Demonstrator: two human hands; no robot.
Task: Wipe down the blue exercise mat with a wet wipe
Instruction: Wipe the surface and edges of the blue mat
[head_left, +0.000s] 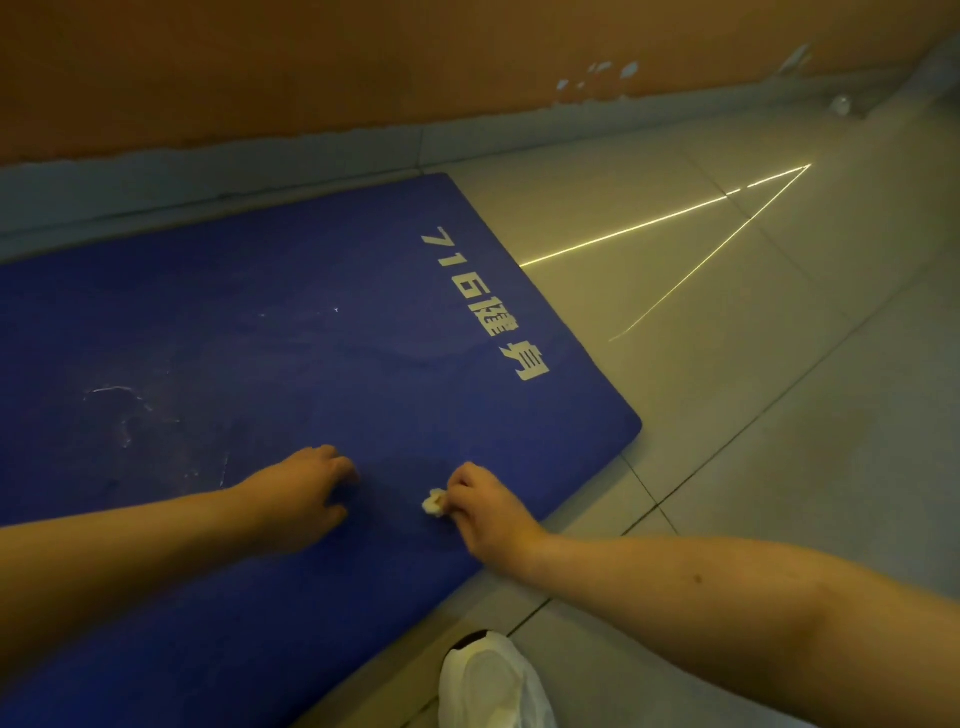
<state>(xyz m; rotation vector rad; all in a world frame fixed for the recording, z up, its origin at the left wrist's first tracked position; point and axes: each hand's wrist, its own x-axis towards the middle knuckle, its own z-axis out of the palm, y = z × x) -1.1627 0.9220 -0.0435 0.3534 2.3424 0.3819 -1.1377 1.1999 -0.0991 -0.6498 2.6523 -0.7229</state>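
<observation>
The blue exercise mat (270, 332) lies flat on the floor along the wall, with white print near its right end and pale scuff marks at its left. My right hand (485, 506) rests on the mat near its front edge and pinches a small crumpled white wet wipe (434, 502) against the surface. My left hand (306, 486) sits on the mat a short way to the left of the wipe, its fingers curled under and holding nothing.
Grey floor tiles (727, 364) stretch to the right of the mat, crossed by thin bright light lines. An orange wall with a grey skirting (260, 156) runs behind the mat. A white shoe (488, 680) stands on the floor at the bottom, beside the mat's front edge.
</observation>
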